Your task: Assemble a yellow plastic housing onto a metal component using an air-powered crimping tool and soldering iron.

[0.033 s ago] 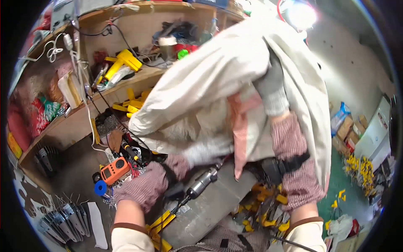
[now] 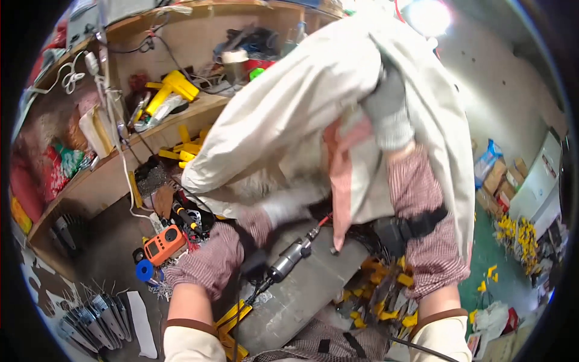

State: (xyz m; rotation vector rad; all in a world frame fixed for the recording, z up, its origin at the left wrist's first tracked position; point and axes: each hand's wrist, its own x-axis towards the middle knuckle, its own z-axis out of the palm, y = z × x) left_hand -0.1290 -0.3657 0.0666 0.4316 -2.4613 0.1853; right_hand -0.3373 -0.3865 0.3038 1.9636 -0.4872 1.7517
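A large cream cloth point(image 2: 289, 90) with a pink strip point(image 2: 341, 199) hangs in raised folds over the work surface point(image 2: 313, 289). My right hand point(image 2: 389, 114), in a grey knit glove, holds the cloth up; its fingertips disappear in the folds. My left hand point(image 2: 295, 205), in a pale glove, is smeared by motion below the cloth's lower edge, so its fingers cannot be made out. Checked sleeve covers point(image 2: 208, 259) and black straps point(image 2: 422, 232) are on both forearms. Nearer me lies a silver cylindrical power tool point(image 2: 292, 259) with a cable.
Left of my left arm sit an orange meter point(image 2: 164, 245) and a blue spool point(image 2: 145, 270). Several metal parts with wires point(image 2: 96, 320) stand at lower left. A wooden shelf point(image 2: 199, 111) holds yellow parts. More yellow pieces point(image 2: 386, 295) lie by my right forearm. A lamp point(image 2: 428, 21) shines above.
My left hand has drawn back slightly toward me and left, still blurred. The cloth and my right hand have shifted only a little to the left in the picture.
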